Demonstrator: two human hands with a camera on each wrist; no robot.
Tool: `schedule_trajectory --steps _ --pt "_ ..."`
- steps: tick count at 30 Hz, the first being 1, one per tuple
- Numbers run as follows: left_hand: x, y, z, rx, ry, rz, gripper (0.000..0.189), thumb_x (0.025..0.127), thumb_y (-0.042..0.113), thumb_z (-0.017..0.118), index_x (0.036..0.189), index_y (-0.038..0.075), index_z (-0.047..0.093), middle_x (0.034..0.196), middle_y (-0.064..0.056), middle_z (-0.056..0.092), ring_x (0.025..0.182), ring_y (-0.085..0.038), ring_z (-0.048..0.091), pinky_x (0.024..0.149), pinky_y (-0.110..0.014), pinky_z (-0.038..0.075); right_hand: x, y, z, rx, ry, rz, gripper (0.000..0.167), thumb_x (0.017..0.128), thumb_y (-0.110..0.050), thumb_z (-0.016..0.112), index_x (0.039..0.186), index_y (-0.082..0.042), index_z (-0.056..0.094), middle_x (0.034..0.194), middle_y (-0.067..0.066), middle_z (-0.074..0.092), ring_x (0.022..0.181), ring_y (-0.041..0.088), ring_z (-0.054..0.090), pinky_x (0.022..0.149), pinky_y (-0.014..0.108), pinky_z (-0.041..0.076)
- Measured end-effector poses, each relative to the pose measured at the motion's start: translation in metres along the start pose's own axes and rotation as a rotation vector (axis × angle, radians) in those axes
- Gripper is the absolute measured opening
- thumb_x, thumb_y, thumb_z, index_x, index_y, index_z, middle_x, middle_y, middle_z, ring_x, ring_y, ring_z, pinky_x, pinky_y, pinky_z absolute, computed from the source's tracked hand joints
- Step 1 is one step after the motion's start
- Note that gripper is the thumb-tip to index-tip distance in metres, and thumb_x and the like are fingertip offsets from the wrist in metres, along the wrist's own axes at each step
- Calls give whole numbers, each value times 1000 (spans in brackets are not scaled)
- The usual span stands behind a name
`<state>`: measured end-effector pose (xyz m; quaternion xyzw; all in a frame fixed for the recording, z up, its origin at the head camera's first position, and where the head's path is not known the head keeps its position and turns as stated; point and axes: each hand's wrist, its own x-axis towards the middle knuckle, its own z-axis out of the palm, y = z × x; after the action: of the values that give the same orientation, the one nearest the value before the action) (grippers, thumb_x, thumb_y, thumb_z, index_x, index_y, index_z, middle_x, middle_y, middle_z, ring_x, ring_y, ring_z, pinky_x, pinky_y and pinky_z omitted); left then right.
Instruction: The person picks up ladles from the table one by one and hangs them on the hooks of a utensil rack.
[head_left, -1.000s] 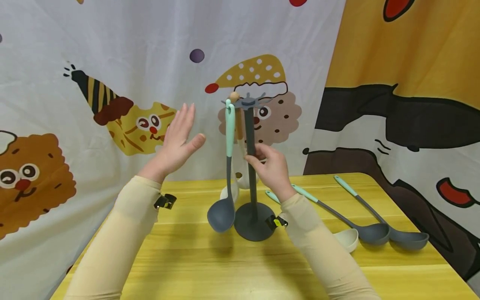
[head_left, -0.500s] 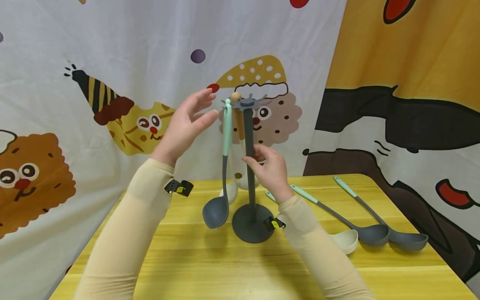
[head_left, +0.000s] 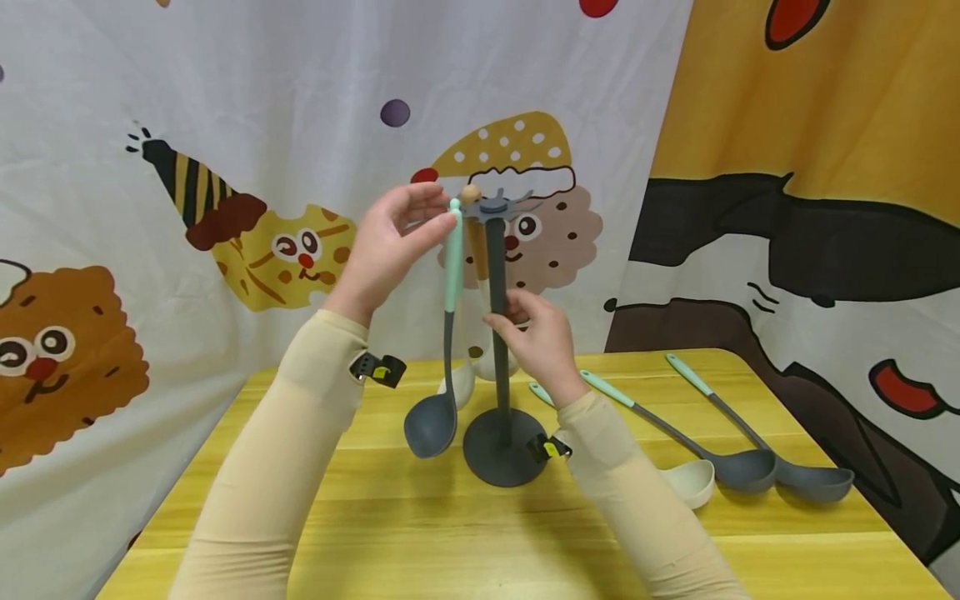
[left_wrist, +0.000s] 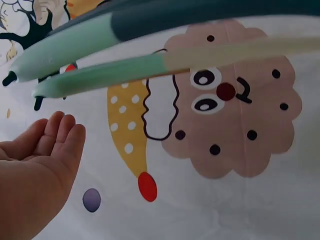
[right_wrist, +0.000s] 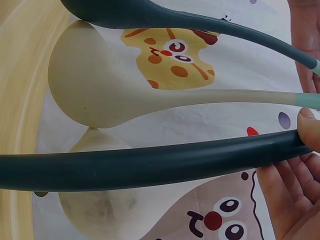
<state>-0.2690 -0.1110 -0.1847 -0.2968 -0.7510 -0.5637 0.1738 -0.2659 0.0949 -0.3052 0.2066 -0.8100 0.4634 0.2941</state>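
A dark utensil stand [head_left: 497, 350] rises from a round base on the table. My right hand [head_left: 542, 340] grips its pole about halfway up, thumb on the near side in the right wrist view. From the stand's top hangs a grey ladle [head_left: 431, 425] with a mint handle. Behind it hang a cream ladle [right_wrist: 85, 75] with a mint handle and another pale one [right_wrist: 102, 210], partly hidden by the pole. My left hand [head_left: 393, 237] is at the top of the grey ladle's handle, fingers loosely bent; the left wrist view shows them just beside the handle tips.
Right of the stand, two grey ladles with mint handles, a nearer one [head_left: 742, 469] and an outer one [head_left: 813, 481], lie beside a cream ladle [head_left: 693, 483] partly covered by my right sleeve. A patterned curtain [head_left: 300, 100] hangs behind the wooden table [head_left: 420, 542].
My left hand has moved right to the top of the grey ladle's handle, its fingers bending from straight. The hanging ladle and the stand's base have shifted slightly left. My right hand keeps its grip.
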Motion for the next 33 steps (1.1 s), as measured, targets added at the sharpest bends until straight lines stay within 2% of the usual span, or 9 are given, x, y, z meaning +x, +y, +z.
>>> schedule_trajectory --steps 9,17,23,27,33 --pt "1 -5 10 -55 18 -12 45 93 29 65 130 4 61 123 -9 63 113 -20 60 98 -37 46 0 2 0 -1 -12 2 20 89 -18 75 106 -9 71 89 3 68 82 18 64 75 35 53" --pt "2 -9 17 -128 44 1 40 93 26 65 127 3 61 119 -11 62 109 -23 58 96 -38 46 0 2 0 5 -12 10 19 89 -19 75 105 -9 71 89 3 68 81 17 64 75 35 53" --pt "1 -9 21 -139 86 26 36 92 27 65 120 4 62 113 -9 62 105 -23 58 93 -36 46 0 2 0 6 -17 17 20 89 -19 75 106 -9 70 89 3 68 82 18 64 75 36 53" --pt "0 -9 24 -144 113 38 33 92 26 66 117 5 64 109 -8 63 102 -23 59 91 -40 46 0 1 -1 15 -25 19 20 89 -19 75 106 -9 70 89 3 68 83 18 64 76 36 53" --pt "0 -10 25 -133 128 41 33 92 28 66 117 6 66 110 -8 64 102 -22 60 92 -41 46 -1 2 -2 65 -53 44 20 90 -17 74 108 -9 70 91 3 67 84 17 63 78 36 53"
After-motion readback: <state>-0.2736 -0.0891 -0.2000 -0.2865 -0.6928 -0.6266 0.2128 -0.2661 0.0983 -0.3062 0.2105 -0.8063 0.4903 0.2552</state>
